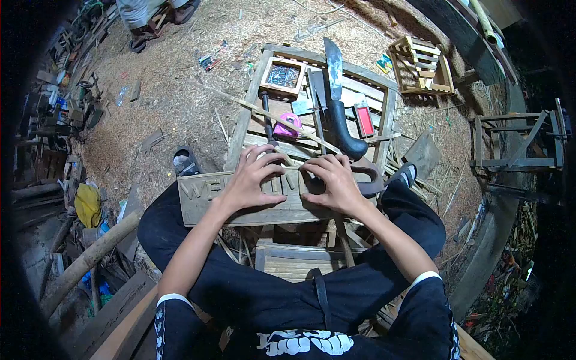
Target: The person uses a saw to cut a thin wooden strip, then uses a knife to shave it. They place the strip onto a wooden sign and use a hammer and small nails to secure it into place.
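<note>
A wooden board point(201, 210) with raised wooden letters point(207, 189) lies across the lap, over the slatted wooden table's near edge. My left hand point(255, 180) rests on the board's letters, its fingers curved and its thumb apart from them. My right hand point(333, 183) has fingertips and thumb at the two ends of a small wooden strip point(302, 182) on the board. My left hand hides some of the letters. Just right of my right hand, a saw handle point(373, 180) shows beside the board.
On the slatted table point(240, 129) lie a large knife point(337, 90), a pink tape measure point(288, 124), a red-and-white box point(363, 119) and a wooden box of nails point(282, 75). A wooden crate point(423, 66) stands behind right. Another person's legs point(141, 15) show at the upper left.
</note>
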The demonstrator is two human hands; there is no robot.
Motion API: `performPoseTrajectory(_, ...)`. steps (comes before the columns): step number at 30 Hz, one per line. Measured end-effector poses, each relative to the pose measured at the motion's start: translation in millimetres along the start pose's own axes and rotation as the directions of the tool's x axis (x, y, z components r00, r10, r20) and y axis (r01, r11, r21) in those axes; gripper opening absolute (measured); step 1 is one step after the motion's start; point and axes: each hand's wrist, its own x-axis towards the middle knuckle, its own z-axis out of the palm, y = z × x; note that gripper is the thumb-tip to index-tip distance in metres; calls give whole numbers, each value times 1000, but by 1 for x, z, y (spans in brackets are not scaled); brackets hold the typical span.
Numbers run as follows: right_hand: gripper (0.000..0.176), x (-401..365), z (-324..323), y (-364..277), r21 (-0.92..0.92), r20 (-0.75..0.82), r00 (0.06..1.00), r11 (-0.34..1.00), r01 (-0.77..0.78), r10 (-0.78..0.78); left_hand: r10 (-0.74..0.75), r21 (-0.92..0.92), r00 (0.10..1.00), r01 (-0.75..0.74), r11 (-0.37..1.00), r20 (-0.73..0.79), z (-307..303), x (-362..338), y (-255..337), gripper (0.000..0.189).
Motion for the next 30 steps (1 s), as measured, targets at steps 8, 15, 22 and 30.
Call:
performPoseTrajectory(8, 74, 1, -1, 0, -4, 21, 1000, 1000, -10, 10, -43, 41, 999, 43, 998, -2, -2, 0, -1, 78)
performPoseTrajectory(15, 74, -1, 0, 3, -11, 37, 999, 1000, -4, 4, -22, 55, 1000, 22, 998, -6, -2, 0, -1, 75)
performPoseTrajectory(22, 69, 0, -3, 2, 3, 40, 999, 1000, -2, 2, -18, 40, 1000, 18, 999, -1, -3, 0, 0, 73)
performPoseTrajectory(30, 68, -1, -5, 1, -10, 64, 998, 1000, 22, -21, -29, 27, 1000, 29, 999, 9, -4, 1, 1, 73)
